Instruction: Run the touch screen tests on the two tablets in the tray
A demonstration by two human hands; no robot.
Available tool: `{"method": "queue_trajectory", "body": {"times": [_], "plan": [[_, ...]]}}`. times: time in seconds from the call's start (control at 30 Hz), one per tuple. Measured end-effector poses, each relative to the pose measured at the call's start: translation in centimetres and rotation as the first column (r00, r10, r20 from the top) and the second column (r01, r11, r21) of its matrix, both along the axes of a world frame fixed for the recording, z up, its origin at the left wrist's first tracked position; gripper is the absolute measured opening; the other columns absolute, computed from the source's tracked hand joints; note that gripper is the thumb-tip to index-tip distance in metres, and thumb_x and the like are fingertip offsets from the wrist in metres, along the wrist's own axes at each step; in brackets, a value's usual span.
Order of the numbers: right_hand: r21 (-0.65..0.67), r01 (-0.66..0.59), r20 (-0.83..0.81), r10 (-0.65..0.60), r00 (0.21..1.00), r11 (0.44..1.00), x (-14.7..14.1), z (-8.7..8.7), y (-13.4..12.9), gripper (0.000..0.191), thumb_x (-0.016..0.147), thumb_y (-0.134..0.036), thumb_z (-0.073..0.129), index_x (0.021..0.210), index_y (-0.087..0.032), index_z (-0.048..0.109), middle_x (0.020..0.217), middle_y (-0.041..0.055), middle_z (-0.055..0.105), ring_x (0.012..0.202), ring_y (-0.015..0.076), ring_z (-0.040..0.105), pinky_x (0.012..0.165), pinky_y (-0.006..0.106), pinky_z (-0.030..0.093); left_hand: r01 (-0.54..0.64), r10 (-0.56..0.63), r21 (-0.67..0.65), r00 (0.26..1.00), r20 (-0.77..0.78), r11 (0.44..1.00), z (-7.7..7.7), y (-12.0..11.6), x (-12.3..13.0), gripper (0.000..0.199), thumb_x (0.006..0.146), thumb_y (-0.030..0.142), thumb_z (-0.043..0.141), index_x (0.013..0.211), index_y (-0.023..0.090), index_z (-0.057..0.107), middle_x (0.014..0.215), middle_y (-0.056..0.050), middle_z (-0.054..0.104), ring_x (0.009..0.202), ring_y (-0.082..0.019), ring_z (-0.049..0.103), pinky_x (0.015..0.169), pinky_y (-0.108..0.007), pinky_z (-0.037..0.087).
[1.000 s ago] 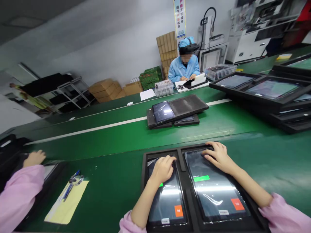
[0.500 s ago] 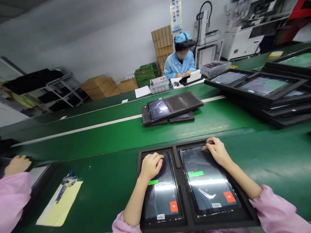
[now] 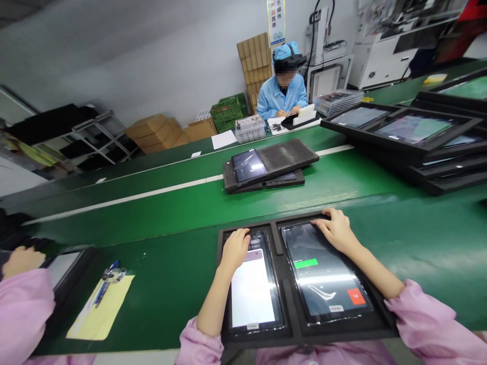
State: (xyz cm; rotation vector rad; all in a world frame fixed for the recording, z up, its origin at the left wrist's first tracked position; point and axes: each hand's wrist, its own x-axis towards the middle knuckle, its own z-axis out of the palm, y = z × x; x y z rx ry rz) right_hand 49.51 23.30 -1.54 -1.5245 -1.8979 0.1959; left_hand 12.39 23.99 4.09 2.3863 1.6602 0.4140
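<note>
A black foam tray [image 3: 289, 304] lies before me with two tablets in its side-by-side slots. The left tablet [image 3: 253, 291] displays a mostly white page with a mauve band. On the dark screen of the right tablet [image 3: 323, 274] are a green bar and a red square; a small barcode label sits near its bottom edge. My left hand [image 3: 236, 248] rests over the upper left of the left tablet, fingers loosely bent. At the top of the right tablet is my right hand [image 3: 337, 230], thumb over the screen and fingers apart near the tray's far edge. Neither hand lifts anything.
Stacked trays with tablets [image 3: 414, 132] stand at the right; more trays [image 3: 289, 154] lie ahead. Left are yellow paper [image 3: 102, 314], pens [image 3: 102, 291] and a tape roll [image 3: 114, 275]. A neighbour's hand [image 3: 23, 261] is far left. A person in blue [image 3: 283, 96] sits opposite.
The left tablet's dark screen with green bar and red square has switched to a white page. My left hand has shifted slightly up and left; the right thumb has moved slightly left.
</note>
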Motion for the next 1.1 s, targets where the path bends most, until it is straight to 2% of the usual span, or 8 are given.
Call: {"method": "queue_trajectory", "body": {"times": [0.13, 0.2, 0.33, 0.47, 0.63, 0.73, 0.87, 1.1], "plan": [[-0.009, -0.093, -0.025, 0.093, 0.995, 0.996, 0.1, 0.4, -0.4, 0.065, 0.105, -0.043, 0.03, 0.06, -0.023, 0.072, 0.099, 0.0114, 0.058, 0.096, 0.0278, 0.054, 0.087, 0.044, 0.046, -0.026, 0.021, -0.07, 0.998, -0.067, 0.997, 0.6, 0.4, 0.9, 0.046, 0.102, 0.029, 0.027, 0.11, 0.019, 0.071, 0.116, -0.009, 0.071, 0.109, -0.024, 0.065, 0.109, -0.041, 0.045], [-0.005, -0.104, -0.049, 0.103, 0.993, 0.995, 0.4, 0.6, -0.5, 0.07, 0.107, -0.041, 0.025, 0.056, -0.023, 0.07, 0.095, 0.0104, 0.057, 0.093, 0.0256, 0.056, 0.086, 0.04, 0.047, -0.04, 0.028, -0.116, 0.994, -0.104, 0.992, 1.3, 0.7, 1.1, 0.043, 0.101, 0.028, 0.03, 0.107, 0.02, 0.072, 0.116, -0.007, 0.072, 0.109, -0.023, 0.066, 0.107, -0.038, 0.045], [-0.008, -0.05, -0.068, 0.049, 0.996, 0.999, 0.7, 0.5, -0.2, 0.067, 0.108, -0.037, 0.023, 0.072, -0.022, 0.077, 0.093, 0.0105, 0.057, 0.091, 0.025, 0.057, 0.083, 0.038, 0.048, -0.074, 0.037, -0.209, 0.983, -0.178, 0.975, 3.2, 1.4, 1.5, 0.037, 0.099, 0.031, 0.037, 0.096, 0.02, 0.072, 0.117, -0.007, 0.072, 0.103, -0.025, 0.069, 0.09, -0.035, 0.052], [-0.038, -0.033, -0.017, 0.032, 0.999, 0.999, 0.4, 0.5, 0.1, 0.059, 0.106, -0.034, 0.029, 0.08, -0.023, 0.08, 0.096, 0.0105, 0.057, 0.091, 0.0247, 0.056, 0.083, 0.039, 0.047, -0.106, 0.041, -0.272, 0.971, -0.235, 0.957, 4.8, 2.1, 2.2, 0.029, 0.091, 0.039, 0.052, 0.096, 0.018, 0.071, 0.109, -0.011, 0.074, 0.099, -0.03, 0.07, 0.085, -0.037, 0.051], [-0.129, 0.035, 0.087, -0.024, 0.996, 0.991, 0.1, 0.8, 0.4, 0.05, 0.105, -0.03, 0.03, 0.098, -0.02, 0.079, 0.102, 0.0122, 0.056, 0.098, 0.0267, 0.054, 0.089, 0.041, 0.046, -0.093, -0.002, -0.359, 0.967, -0.255, 0.929, 5.8, 3.3, 2.5, 0.036, 0.079, 0.048, 0.066, 0.096, 0.017, 0.068, 0.102, -0.013, 0.075, 0.096, -0.031, 0.069, 0.08, -0.035, 0.05], [-0.216, 0.116, 0.168, -0.08, 0.983, 0.97, -0.1, 1.1, 1.2, 0.046, 0.106, -0.03, 0.032, 0.105, -0.013, 0.075, 0.102, 0.0157, 0.055, 0.098, 0.0295, 0.054, 0.09, 0.043, 0.047, -0.065, -0.041, -0.417, 0.97, -0.24, 0.907, 6.1, 4.1, 2.2, 0.038, 0.079, 0.054, 0.062, 0.089, 0.018, 0.066, 0.096, -0.01, 0.074, 0.089, -0.028, 0.069, 0.074, -0.032, 0.049], [-0.352, 0.139, 0.271, -0.041, 0.962, 0.926, -0.4, 2.1, 3.1, 0.042, 0.104, -0.038, 0.045, 0.098, -0.008, 0.073, 0.108, 0.0226, 0.056, 0.104, 0.036, 0.054, 0.088, 0.045, 0.047, -0.042, -0.056, -0.505, 0.983, -0.176, 0.862, 6.7, 4.8, 1.9, 0.05, 0.085, 0.065, 0.041, 0.076, 0.021, 0.061, 0.086, -0.006, 0.072, 0.08, -0.023, 0.066, 0.069, -0.031, 0.046], [-0.592, 0.082, 0.304, 0.128, 0.944, 0.802, -0.8, 5.1, 6.4, 0.073, 0.095, -0.073, 0.049, 0.101, -0.005, 0.076, 0.115, 0.0264, 0.058, 0.11, 0.0393, 0.056, 0.097, 0.048, 0.045, -0.016, -0.08, -0.515, 0.983, -0.164, 0.857, 7.8, 5.1, 2.4, 0.054, 0.079, 0.07, 0.041, 0.072, 0.021, 0.06, 0.083, -0.006, 0.072, 0.08, -0.025, 0.065, 0.072, -0.034, 0.047]]}}
